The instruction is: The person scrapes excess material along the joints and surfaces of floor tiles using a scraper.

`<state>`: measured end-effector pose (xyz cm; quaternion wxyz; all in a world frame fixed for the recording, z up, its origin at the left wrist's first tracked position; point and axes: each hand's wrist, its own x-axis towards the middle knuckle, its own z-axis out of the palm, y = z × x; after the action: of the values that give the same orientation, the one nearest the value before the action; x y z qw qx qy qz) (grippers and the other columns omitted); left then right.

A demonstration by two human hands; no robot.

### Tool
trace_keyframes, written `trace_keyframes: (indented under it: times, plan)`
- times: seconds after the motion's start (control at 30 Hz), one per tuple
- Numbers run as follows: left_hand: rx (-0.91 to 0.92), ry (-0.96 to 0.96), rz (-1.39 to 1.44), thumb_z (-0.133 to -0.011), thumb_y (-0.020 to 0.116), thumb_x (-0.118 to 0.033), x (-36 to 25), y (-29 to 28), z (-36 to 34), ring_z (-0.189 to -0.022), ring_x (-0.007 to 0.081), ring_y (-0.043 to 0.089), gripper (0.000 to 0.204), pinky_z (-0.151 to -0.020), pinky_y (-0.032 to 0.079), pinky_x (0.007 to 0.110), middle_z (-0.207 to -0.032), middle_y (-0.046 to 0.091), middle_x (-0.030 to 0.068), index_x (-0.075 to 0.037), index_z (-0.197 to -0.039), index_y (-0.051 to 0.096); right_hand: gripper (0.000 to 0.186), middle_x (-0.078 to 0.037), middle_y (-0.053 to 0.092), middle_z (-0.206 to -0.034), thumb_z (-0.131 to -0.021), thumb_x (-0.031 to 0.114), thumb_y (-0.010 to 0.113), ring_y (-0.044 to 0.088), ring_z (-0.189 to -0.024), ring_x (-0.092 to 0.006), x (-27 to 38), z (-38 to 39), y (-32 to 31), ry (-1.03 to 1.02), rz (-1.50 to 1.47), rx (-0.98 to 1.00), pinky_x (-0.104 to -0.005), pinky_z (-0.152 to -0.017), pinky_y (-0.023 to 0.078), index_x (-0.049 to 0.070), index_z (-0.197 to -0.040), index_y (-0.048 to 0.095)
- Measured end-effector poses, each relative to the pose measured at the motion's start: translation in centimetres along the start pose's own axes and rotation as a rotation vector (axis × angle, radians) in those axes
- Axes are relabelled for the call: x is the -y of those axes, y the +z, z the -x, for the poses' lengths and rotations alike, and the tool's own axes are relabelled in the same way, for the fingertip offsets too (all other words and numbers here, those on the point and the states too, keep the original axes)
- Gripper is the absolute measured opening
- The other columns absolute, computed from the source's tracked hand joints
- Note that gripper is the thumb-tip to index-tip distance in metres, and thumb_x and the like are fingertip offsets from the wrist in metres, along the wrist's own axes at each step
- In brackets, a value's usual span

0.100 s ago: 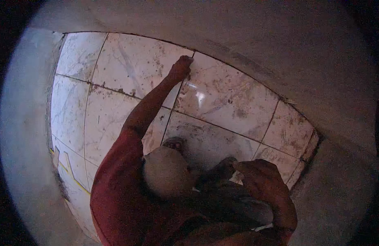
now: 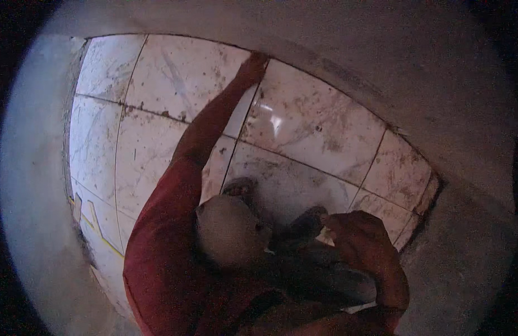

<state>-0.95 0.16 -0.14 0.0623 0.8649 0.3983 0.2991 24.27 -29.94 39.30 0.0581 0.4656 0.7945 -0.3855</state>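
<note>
My left arm stretches across stained, marble-patterned floor tiles (image 2: 180,78), with my left hand (image 2: 252,70) at the grout line beside the far wall edge. Its fingers are curled down and blurred; whatever they hold is hidden. My right hand (image 2: 359,235) is raised near the lower right, fingers bent round something small and pale that I cannot make out. Between my arms are a pale rounded shape (image 2: 228,229), a sandalled foot (image 2: 239,187) and a second, dark foot (image 2: 309,223).
Grey plastered walls (image 2: 382,45) border the tiles at the top, left and right, with rough dark gaps along their bases. A thin bent yellow strip (image 2: 105,241) lies on the tiles by the left wall.
My left hand has slid up toward the far wall edge. My right hand is slightly higher in view, and the whole view has shifted a little.
</note>
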Motion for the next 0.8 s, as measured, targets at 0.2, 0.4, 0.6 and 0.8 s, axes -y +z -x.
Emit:
trace_keyframes:
  times: [0.2,0.4,0.6,0.8]
  plan:
    - [0.278,-0.326,0.071,-0.076,0.049,-0.013,-3.8,-0.7,2.0,-0.102,0.0374,0.052,0.037,-0.081,0.047,0.047,-0.108,0.051,0.0225,-0.006,-0.112,0.051,0.038,-0.010,0.063,-0.092,-0.076,0.009,0.061,0.060,-0.080,-0.0293,-0.6,0.3,0.0,-0.044,-0.069,-0.126,-0.0395,-0.074,0.048,0.010,-0.114,0.055]
    - [0.184,-0.432,-0.009,-0.077,0.049,-0.013,-0.9,-0.8,1.6,-0.108,0.0358,0.047,0.044,-0.086,0.043,0.045,-0.117,0.046,0.0205,-0.005,-0.120,0.045,0.043,-0.011,0.063,-0.093,-0.075,0.006,0.060,0.060,-0.081,-0.0288,-0.5,-0.4,0.4,-0.131,-0.052,-0.013,-0.0387,-0.074,0.049,0.010,-0.117,0.053]
    - [0.180,-0.322,-0.037,-0.076,0.046,-0.008,0.5,0.4,2.7,-0.101,0.0359,0.052,0.036,-0.088,0.043,0.043,-0.109,0.050,0.0190,-0.008,-0.110,0.054,0.040,-0.011,0.064,-0.090,-0.077,0.008,0.061,0.061,-0.076,-0.0279,-0.4,0.4,0.7,-0.057,-0.125,-0.102,-0.0376,-0.070,0.050,0.011,-0.115,0.054]
    - [0.058,-0.324,0.069,-0.072,0.051,-0.008,-2.0,0.7,2.9,-0.105,0.0372,0.048,0.037,-0.091,0.042,0.042,-0.110,0.051,0.0203,-0.004,-0.109,0.054,0.039,-0.011,0.064,-0.088,-0.074,0.008,0.063,0.061,-0.074,-0.0282,-0.7,0.1,0.3,-0.110,-0.152,-0.194,-0.0373,-0.066,0.051,0.010,-0.112,0.056]
